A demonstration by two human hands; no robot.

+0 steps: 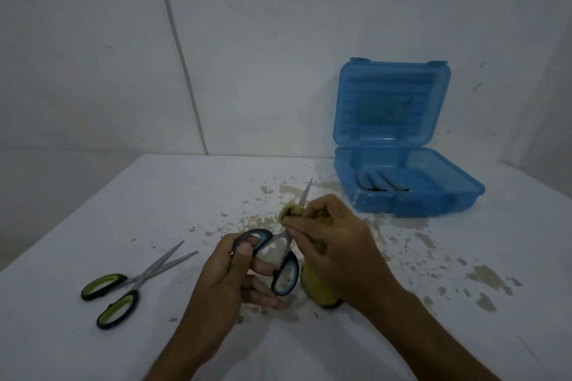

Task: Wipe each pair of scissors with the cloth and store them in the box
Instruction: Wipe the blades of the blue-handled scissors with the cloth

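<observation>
Left hand (230, 275) grips blue-handled scissors (278, 257), right hand (337, 244) clutches yellow cloth (318, 284) around the blades, mid-table (154, 195).

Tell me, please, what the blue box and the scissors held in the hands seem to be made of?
The blue box looks like translucent plastic with a glossy finish: the blades stored inside show through its wall. The blue-handled scissors seem to have steel blades, grey and dully shiny, and handles probably of hard black plastic with a softer-looking blue lining; that lining's material I cannot confirm.
</observation>
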